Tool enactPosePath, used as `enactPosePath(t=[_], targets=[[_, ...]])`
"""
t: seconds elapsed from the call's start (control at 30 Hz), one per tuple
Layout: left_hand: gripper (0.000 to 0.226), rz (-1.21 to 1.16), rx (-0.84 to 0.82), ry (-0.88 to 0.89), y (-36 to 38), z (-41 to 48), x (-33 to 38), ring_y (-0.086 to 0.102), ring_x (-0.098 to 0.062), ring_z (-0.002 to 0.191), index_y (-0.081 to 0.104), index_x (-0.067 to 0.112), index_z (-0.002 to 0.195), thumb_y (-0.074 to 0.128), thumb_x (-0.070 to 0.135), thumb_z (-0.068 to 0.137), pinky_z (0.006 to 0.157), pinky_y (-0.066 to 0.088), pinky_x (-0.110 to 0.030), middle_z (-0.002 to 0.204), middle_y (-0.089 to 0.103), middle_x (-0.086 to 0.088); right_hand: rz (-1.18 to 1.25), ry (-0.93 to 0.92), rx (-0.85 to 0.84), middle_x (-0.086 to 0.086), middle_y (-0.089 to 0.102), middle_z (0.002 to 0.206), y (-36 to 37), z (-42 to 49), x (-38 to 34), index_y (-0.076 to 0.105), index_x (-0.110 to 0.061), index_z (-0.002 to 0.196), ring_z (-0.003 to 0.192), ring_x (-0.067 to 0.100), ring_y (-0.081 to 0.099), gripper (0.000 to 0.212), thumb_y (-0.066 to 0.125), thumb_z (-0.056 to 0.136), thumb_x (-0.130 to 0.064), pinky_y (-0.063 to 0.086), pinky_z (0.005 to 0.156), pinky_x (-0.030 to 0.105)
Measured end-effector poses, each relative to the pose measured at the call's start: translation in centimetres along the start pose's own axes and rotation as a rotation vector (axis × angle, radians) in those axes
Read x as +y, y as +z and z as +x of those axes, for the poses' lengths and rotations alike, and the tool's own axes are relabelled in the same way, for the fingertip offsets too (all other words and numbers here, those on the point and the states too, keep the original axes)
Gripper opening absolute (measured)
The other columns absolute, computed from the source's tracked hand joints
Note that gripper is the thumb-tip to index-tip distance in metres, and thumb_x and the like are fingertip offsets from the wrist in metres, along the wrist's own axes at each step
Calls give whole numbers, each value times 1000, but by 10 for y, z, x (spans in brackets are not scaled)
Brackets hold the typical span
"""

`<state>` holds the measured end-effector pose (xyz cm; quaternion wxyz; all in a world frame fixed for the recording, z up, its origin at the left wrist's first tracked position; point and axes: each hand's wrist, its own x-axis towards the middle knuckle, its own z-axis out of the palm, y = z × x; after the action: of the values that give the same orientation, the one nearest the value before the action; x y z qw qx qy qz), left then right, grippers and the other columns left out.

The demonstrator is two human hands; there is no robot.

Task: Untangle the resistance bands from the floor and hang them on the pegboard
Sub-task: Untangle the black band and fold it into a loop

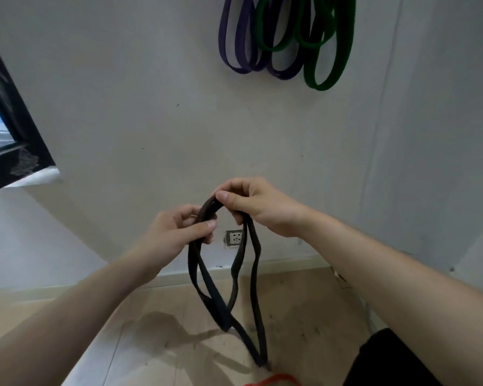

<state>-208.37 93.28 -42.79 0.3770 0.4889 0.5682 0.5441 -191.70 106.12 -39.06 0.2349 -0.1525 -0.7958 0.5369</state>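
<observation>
Left hand (pixel 176 232) and right hand (pixel 260 207) pinched the black band (pixel 229 288) at its top; loops below hung crossed toward the floor (pixel 156 330). Pulling could likely tighten that crossing.

Hung bands (pixel 287 43) sit high on the wall (pixel 151 107); a held band (pixel 229 288) dangles below, perhaps touching the floor (pixel 156 344).

Looks like a plain home workout corner. Purple bands (pixel 244 40) and green bands (pixel 328 43) hang at twelve o'clock on a bare wall (pixel 140 107). Wood-look floor (pixel 156 330), wall socket (pixel 234 238), window (pixel 0 129) at ten o'clock.
</observation>
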Motion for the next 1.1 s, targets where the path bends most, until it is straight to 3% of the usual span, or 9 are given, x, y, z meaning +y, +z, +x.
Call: enactPosePath(t=[0.1, 0.17, 0.37, 0.57, 0.7, 0.8, 0.87, 0.97, 1.1], targets=[[5, 59, -23, -3, -1, 0, -2, 75, -18, 87, 76, 27, 91, 74, 25, 87, 78, 56, -21, 86, 77, -9, 34, -2, 26, 16, 50, 79, -2, -1, -5, 63, 0, 114, 62, 15, 44, 23, 51, 104, -17, 40, 63, 28], [10, 77, -42, 5, -2, 0, -3, 75, -19, 90, 76, 28, 91, 71, 20, 92, 78, 56, -18, 89, 77, -10, 83, -12, 47, 15, 47, 86, -4, -1, -7, 60, 1, 116, 62, 14, 41, 24, 49, 105, -16, 39, 63, 29], [19, 26, 5, 40, -5, -2, -8, 73, -23, 81, 75, 27, 106, 66, 14, 95, 77, 57, -21, 84, 74, -5, 367, 7, 196, -1, 41, 73, -23, 2, -12, 58, -7, 106, 57, 10, 37, 15, 48, 105, -18, 37, 58, 24], [33, -11, 114, 132, -4, -4, -2, 70, -19, 69, 65, 26, 128, 62, 15, 97, 70, 57, -23, 94, 77, -8, 374, 68, 224, -1, 41, 70, -32, 0, -1, 55, -4, 108, 56, 10, 35, 17, 46, 106, -18, 35, 56, 23], [35, -32, 166, 141, -4, -4, 2, 64, -13, 65, 65, 30, 129, 60, 14, 99, 68, 55, -20, 94, 77, -4, 382, 107, 228, 0, 40, 70, -35, -1, 8, 57, -5, 104, 57, 11, 33, 16, 47, 106, -17, 32, 57, 25], [39, -127, 139, 100, -5, -3, 6, 59, -13, 64, 68, 27, 130, 66, 25, 91, 65, 53, -20, 92, 74, -4, 377, 144, 217, -1, 42, 70, -39, 0, 18, 56, -6, 109, 57, 12, 35, 15, 49, 105, -18, 35, 56, 24], [37, -215, 131, 73, -6, -4, 8, 58, -13, 62, 73, 25, 123, 66, 29, 87, 62, 52, -22, 89, 73, -5, 359, 178, 156, -1, 45, 70, -45, -2, 26, 59, -7, 105, 59, 13, 37, 14, 52, 104, -19, 38, 58, 25], [27, -317, 144, 56, -9, -3, 11, 57, -13, 61, 75, 17, 117, 61, 19, 94, 63, 53, -22, 84, 71, -4, 286, 249, -40, 0, 52, 73, -51, -9, 38, 66, -12, 106, 63, 15, 48, 13, 59, 99, -21, 45, 66, 28], [27, -349, 96, 39, -10, -5, 15, 58, -12, 64, 72, 7, 120, 59, 11, 97, 67, 53, -19, 82, 71, -4, 124, 329, -317, 3, 66, 88, -39, -16, 45, 67, -10, 118, 86, 21, 65, 31, 67, 90, -25, 54, 86, 32]])
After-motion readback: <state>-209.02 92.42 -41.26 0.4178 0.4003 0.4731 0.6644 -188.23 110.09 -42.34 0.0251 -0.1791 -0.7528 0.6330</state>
